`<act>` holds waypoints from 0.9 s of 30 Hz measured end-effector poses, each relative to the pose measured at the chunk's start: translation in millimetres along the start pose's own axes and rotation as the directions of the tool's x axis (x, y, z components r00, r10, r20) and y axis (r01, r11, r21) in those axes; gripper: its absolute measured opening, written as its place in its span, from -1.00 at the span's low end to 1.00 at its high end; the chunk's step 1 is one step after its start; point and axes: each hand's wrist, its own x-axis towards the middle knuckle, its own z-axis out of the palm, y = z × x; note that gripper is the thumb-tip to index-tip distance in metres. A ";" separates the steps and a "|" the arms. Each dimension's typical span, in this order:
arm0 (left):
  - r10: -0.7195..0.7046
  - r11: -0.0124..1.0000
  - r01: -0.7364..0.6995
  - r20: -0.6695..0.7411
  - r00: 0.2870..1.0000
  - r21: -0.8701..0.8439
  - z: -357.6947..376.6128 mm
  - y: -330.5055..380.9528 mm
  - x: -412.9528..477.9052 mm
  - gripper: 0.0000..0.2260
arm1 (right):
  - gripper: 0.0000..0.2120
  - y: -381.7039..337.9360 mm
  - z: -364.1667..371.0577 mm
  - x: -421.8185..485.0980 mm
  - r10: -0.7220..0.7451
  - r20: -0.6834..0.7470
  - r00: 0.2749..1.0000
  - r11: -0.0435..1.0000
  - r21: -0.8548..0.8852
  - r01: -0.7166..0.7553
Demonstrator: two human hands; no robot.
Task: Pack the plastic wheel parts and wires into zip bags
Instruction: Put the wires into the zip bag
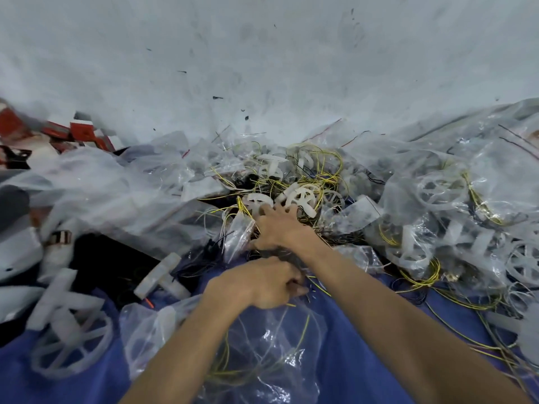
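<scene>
Currently our left hand (pixel 256 287) pinches the zip bag (pixel 271 354) mouth, near centre; right hand (pixel 277 225) lies farther out on a wheel (pixel 300 199) among wires (pixel 320 167), grip unclear. We should lift one wheel clear of tangles, bag held wide

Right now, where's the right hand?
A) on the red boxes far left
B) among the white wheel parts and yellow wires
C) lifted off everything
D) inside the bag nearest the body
B: the right hand reaches forward with its fingers among the white wheel parts and yellow wires, while the left hand grips the clear zip bag nearer the body.
</scene>
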 end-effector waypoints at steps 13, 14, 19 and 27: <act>-0.047 0.999 0.045 0.113 0.993 0.019 -1.1 -9.2 -2.4 -0.74 | -0.69 19.9 -8.3 -28.3 0.094 -0.130 0.987 0.990 -0.089 -0.106; -0.044 0.999 0.042 0.114 0.993 0.019 -1.6 -9.2 -2.7 -0.76 | -0.77 25.2 -15.8 -28.1 0.104 -0.123 0.987 0.989 -0.092 -0.116; -0.061 0.998 0.063 0.134 0.989 -0.013 -1.7 -11.0 -2.9 -0.76 | -0.80 49.0 -49.4 -17.8 0.001 0.278 0.961 0.999 0.038 -0.012; -0.082 0.995 0.091 0.171 0.982 -0.044 -0.8 -13.3 -5.2 -0.69 | -0.44 94.8 -44.3 11.7 0.294 0.044 0.955 0.849 0.447 -0.282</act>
